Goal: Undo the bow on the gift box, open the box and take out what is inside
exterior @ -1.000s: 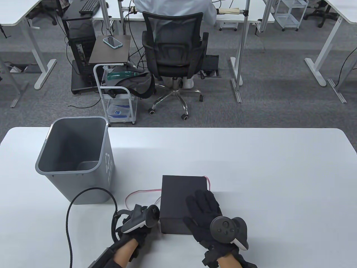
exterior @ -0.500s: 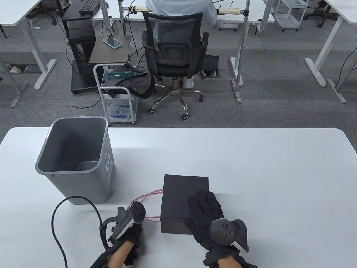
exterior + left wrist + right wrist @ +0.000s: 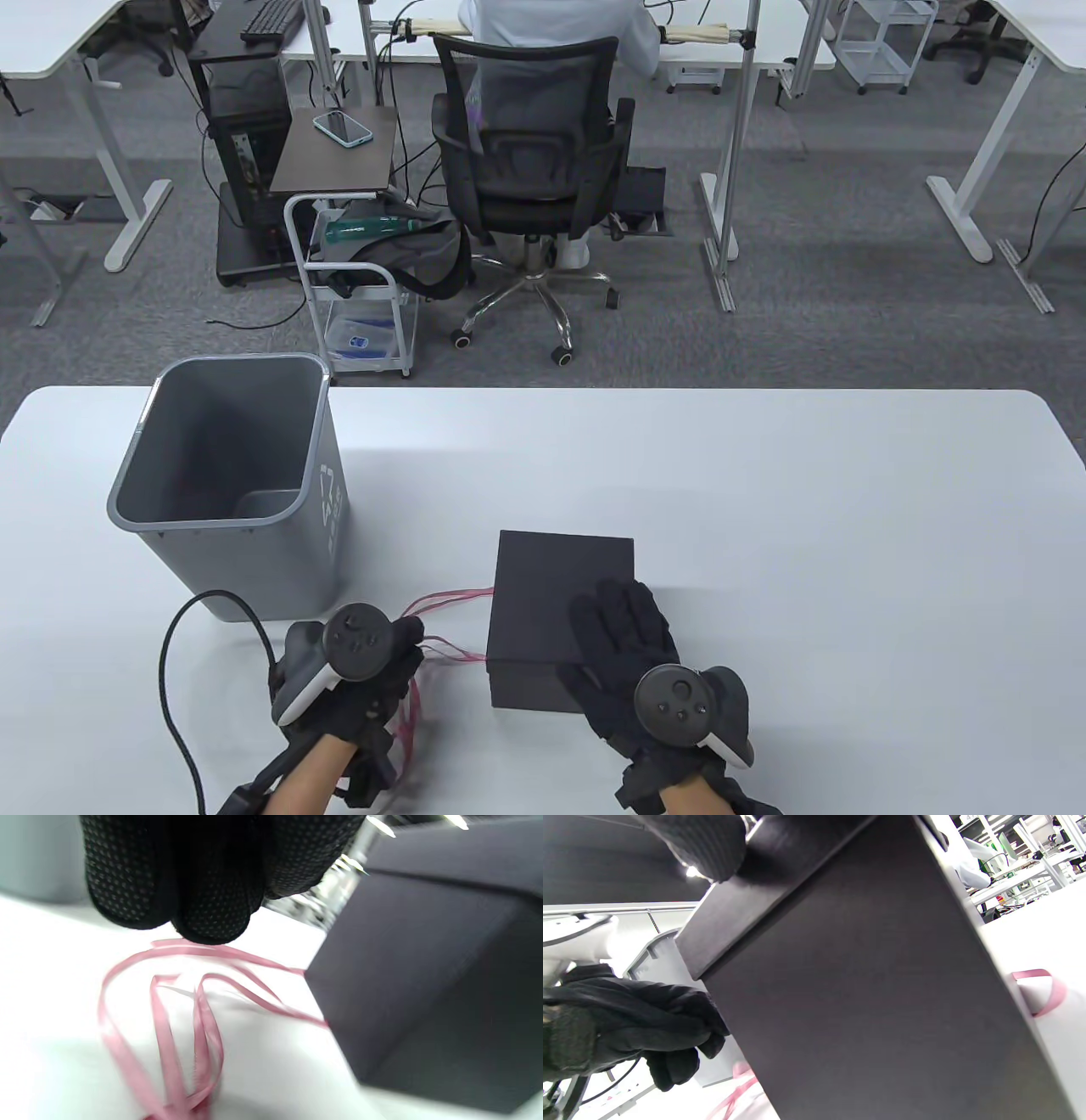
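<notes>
Ribbon-clearing step, by the look of it. Right hand [image 3: 625, 649], fingers flat, pressing black gift box [image 3: 556, 586] steady; left hand [image 3: 365, 679], fingers curled, pinching pink ribbon [image 3: 178, 1018]. Best drawn low and sideways, clear of box.

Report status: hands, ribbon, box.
Left hand grips thin pink ribbon, off the box top. Right hand flat on closed black cardboard box. Ribbon trails under box; lid unopened.
</notes>
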Motion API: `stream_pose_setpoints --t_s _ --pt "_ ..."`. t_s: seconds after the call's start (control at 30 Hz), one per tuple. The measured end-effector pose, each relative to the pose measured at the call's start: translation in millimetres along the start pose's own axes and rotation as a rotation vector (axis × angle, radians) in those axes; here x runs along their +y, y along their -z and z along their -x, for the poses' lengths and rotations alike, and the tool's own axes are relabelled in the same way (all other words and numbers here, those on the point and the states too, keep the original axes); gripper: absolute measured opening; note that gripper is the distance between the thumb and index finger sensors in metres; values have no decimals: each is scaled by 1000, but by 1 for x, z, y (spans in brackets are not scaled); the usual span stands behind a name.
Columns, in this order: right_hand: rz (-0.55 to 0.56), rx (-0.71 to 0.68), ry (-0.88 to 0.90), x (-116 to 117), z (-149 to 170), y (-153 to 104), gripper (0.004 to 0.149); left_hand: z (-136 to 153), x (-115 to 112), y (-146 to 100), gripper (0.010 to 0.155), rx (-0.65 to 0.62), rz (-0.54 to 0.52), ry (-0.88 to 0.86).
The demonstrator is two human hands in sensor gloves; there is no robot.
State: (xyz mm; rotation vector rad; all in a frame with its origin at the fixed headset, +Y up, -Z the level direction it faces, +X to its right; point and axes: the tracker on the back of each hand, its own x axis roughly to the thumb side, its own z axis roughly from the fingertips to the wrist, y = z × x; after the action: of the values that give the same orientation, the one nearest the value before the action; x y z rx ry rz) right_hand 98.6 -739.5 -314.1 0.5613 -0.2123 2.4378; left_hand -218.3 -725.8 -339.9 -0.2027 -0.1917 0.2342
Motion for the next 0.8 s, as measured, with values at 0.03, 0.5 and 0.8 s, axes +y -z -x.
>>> stream_pose_setpoints --t_s 0.03,0.5,0.8 --pt "-1 1 6 0 1 0 72 -3 -1 -2 52 16 42 109" --pt "-10 1 12 0 0 1 72 6 -42 38 112 -39 446 484" --pt "-16 -1 23 -1 0 1 72 -9 -57 75 118 158 353 202"
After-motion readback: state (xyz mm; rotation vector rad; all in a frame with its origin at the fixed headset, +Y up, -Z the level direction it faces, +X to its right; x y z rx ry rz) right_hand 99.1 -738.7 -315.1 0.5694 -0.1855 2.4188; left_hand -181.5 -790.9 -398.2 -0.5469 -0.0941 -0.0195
